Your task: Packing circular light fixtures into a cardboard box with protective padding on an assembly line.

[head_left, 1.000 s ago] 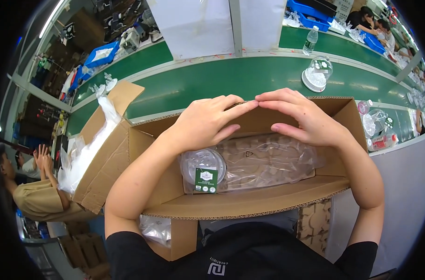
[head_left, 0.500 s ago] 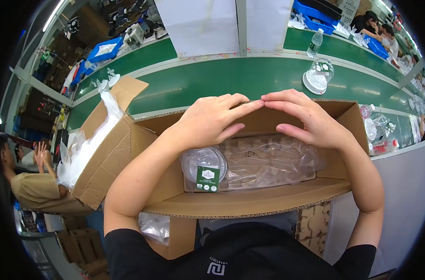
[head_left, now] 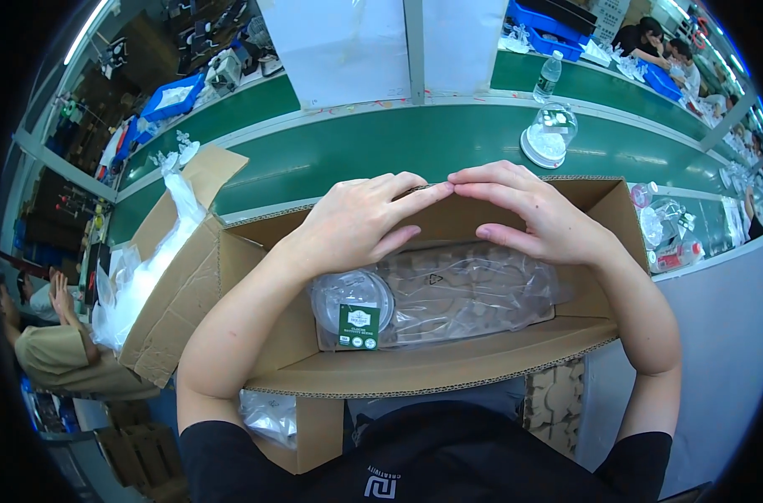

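Both the left hand (head_left: pixel 360 222) and right hand (head_left: pixel 536 214) lie flat and open on the cardboard box's far flap (head_left: pixel 448 220), fingertips meeting, gripping nothing. That seems to press it down over the plastic-wrapped clear containers (head_left: pixel 436 293) inside.

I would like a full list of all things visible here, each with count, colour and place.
cardboard box: one, brown, open, directly below the hands
clear plastic bag: one, transparent, inside the box
round clear container: one, green label, box's left end
second cardboard box: one, brown, left, white plastic liner
conveyor belt: green, behind the box
dome-shaped clear item: one, on the belt
water bottle: one, clear, far belt
blue trays: several, background
left hand: on the box's far flap
right hand: on the same flap
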`<move>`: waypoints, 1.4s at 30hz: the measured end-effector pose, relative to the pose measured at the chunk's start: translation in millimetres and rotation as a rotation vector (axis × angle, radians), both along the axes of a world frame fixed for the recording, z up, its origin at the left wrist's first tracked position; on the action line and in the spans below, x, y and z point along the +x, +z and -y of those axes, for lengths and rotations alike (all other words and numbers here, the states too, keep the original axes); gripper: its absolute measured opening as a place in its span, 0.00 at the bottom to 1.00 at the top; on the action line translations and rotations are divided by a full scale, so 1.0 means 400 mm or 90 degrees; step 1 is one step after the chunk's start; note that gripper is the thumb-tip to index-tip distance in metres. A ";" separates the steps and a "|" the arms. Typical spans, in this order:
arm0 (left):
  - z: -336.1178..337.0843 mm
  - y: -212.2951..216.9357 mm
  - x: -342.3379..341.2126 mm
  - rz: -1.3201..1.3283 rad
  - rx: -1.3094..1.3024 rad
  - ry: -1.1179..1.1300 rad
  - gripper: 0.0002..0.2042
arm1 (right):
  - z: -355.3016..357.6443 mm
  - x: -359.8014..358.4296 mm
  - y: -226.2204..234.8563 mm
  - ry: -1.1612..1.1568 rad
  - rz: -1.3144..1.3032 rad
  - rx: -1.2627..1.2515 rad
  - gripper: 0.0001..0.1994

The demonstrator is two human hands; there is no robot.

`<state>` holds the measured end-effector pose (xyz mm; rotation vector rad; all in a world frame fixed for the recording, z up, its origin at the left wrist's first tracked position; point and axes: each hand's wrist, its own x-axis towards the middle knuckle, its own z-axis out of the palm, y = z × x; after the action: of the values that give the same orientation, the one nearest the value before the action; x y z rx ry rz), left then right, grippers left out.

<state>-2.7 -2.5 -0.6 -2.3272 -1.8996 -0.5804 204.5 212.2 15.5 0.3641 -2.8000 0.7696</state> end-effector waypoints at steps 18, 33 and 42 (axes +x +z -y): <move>0.002 0.001 -0.001 -0.002 -0.010 0.008 0.31 | 0.000 -0.004 -0.012 -0.006 -0.025 -0.001 0.24; -0.006 0.014 0.003 0.014 -0.005 -0.003 0.32 | 0.001 0.006 0.032 -0.010 -0.006 -0.032 0.25; 0.015 0.015 -0.002 0.021 -0.012 0.006 0.33 | -0.245 -0.077 0.145 -0.399 0.196 0.360 0.20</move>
<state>-3.4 -8.4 5.3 -2.3327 -1.9378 -0.6066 173.7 310.1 73.4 -0.5851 -3.0828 -0.1222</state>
